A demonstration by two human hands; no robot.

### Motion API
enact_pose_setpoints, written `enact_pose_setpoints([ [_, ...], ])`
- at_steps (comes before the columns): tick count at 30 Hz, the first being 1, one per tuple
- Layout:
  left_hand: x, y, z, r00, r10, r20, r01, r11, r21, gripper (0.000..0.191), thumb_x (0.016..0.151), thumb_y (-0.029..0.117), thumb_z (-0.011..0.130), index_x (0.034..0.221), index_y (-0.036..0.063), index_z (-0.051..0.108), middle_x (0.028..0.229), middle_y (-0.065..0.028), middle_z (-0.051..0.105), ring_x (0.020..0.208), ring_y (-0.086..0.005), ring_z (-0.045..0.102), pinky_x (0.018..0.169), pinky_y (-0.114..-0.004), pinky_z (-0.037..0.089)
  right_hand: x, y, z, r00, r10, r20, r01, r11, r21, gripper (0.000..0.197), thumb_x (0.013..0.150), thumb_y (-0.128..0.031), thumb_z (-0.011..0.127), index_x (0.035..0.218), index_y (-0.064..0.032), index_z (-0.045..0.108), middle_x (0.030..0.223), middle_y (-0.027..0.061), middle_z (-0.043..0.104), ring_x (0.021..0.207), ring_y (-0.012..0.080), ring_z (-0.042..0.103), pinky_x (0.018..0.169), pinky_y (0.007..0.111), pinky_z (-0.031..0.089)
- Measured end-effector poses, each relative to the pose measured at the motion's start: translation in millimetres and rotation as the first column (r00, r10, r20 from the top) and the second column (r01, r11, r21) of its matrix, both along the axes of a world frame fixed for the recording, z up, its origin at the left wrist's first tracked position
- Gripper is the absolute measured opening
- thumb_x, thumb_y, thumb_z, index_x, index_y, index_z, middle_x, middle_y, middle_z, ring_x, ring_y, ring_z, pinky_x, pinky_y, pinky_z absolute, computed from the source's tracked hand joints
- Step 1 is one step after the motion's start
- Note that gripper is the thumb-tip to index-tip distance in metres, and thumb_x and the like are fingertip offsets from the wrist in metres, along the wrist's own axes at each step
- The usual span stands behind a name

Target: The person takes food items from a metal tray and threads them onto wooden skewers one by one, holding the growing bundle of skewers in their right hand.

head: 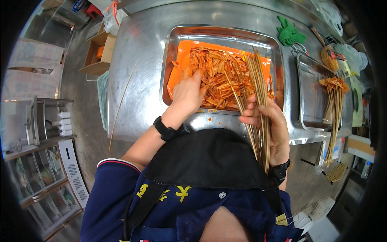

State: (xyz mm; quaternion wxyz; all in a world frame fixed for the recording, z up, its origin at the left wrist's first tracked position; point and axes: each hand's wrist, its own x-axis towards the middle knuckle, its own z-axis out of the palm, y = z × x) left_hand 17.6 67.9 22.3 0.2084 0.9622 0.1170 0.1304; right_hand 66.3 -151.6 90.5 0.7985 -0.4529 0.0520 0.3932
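A deep steel tray [222, 29] holds an opened orange plastic packet [185, 50] with a heap of red, sauced food strips [216, 65] on it. My left hand [189, 90] reaches over the left part of the heap, fingertips among the strips; whether they pinch any cannot be told. My right hand [272, 121] grips a bundle of thin wooden skewers [262, 99] at the tray's right front, their upper ends over the food. Some strips lie around the skewers there. One single skewer [122, 101] lies at the left end of the steel table [137, 39].
Right of the big tray stands a smaller steel tray [311, 90], with loaded skewers [334, 103] jutting over its front edge. Behind it are scissors [299, 50] and a green cloth [290, 33]. An open cardboard box [104, 56] is beyond the table's left edge. Sauce drops dot the table's front.
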Motion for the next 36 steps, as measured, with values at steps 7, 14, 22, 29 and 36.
enact_pose_setpoints([
  [7, 6, 1, 6, 0.950, 0.001, -0.313, -0.011, 0.999, -0.030, 0.025, 0.075, 0.016, 0.060, 0.096, 0.0041, 0.052, 0.077, -0.0194, 0.059, 0.077, -0.0371, 0.057, 0.068, -0.044, 0.044, -4, 6, 4, 0.997, 0.056, 0.056, -0.051, 0.996, -0.074, 0.026, 0.080, -0.005, 0.046, 0.103, 0.0061, 0.052, 0.085, 0.0089, 0.054, 0.072, 0.0139, 0.059, 0.071, 0.029, 0.054],
  [14, 1, 3, 16, 0.990, -0.063, -0.126, 0.058, 0.997, -0.043, 0.015, 0.076, 0.014, 0.058, 0.089, 0.0064, 0.056, 0.076, -0.0174, 0.060, 0.074, -0.0357, 0.057, 0.064, -0.044, 0.045, -5, 6, 1, 0.987, 0.129, 0.101, -0.110, 0.979, -0.174, 0.026, 0.081, -0.005, 0.048, 0.105, 0.0026, 0.053, 0.073, 0.0053, 0.058, 0.065, 0.0116, 0.060, 0.068, 0.026, 0.053],
  [22, 4, 6, 21, 0.981, -0.063, -0.184, 0.064, 0.998, 0.002, 0.017, 0.079, 0.019, 0.058, 0.087, 0.0047, 0.056, 0.077, -0.0158, 0.062, 0.074, -0.0350, 0.058, 0.063, -0.043, 0.045, -4, 7, -5, 0.983, 0.156, 0.100, -0.136, 0.974, -0.180, 0.022, 0.082, -0.010, 0.050, 0.101, 0.0000, 0.054, 0.077, 0.0057, 0.059, 0.069, 0.0116, 0.062, 0.066, 0.023, 0.052],
  [29, 16, -2, 7, 0.972, 0.098, -0.212, -0.102, 0.995, -0.006, 0.020, 0.075, 0.021, 0.063, 0.082, 0.0050, 0.053, 0.075, -0.0113, 0.061, 0.074, -0.0313, 0.059, 0.064, -0.042, 0.045, -4, 8, -3, 0.974, 0.188, 0.124, -0.161, 0.967, -0.196, 0.022, 0.082, -0.009, 0.049, 0.101, 0.0002, 0.054, 0.076, 0.0052, 0.059, 0.068, 0.0116, 0.061, 0.066, 0.023, 0.052],
  [36, 17, -2, 3, 0.963, 0.079, -0.259, -0.109, 0.989, -0.104, 0.018, 0.075, 0.015, 0.058, 0.089, 0.0043, 0.055, 0.078, -0.0170, 0.061, 0.077, -0.0351, 0.058, 0.067, -0.044, 0.045, -5, 7, -6, 0.977, 0.178, 0.115, -0.155, 0.971, -0.183, 0.023, 0.081, -0.009, 0.049, 0.102, 0.0007, 0.054, 0.076, 0.0057, 0.059, 0.069, 0.0122, 0.061, 0.067, 0.024, 0.052],
])
